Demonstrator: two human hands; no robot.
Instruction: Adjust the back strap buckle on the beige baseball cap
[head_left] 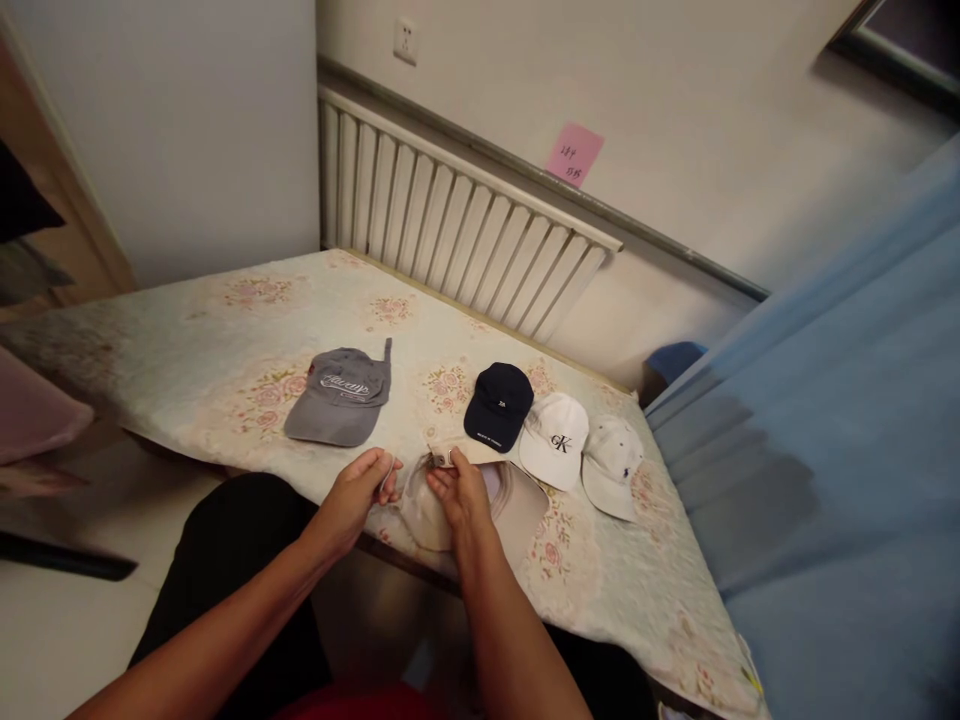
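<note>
A beige cap (517, 505) lies at the near edge of the floral-covered table (187, 340), its back strap turned toward me. My left hand (356, 497) pinches the free end of the strap. My right hand (461, 490) is closed on the strap's metal buckle (441, 458) at the back of the same cap. Beyond it lie a navy cap (497, 404), a white cap with black letters (555, 440) and a plain white cap (611, 465) in a row. A grey cap (339, 397) sits apart to the left.
A white radiator (450, 230) runs along the wall behind the table, with a pink note (574, 154) and a socket (405, 40) above it. A blue cloth (840, 450) fills the right side. My dark-clothed legs are below the table edge.
</note>
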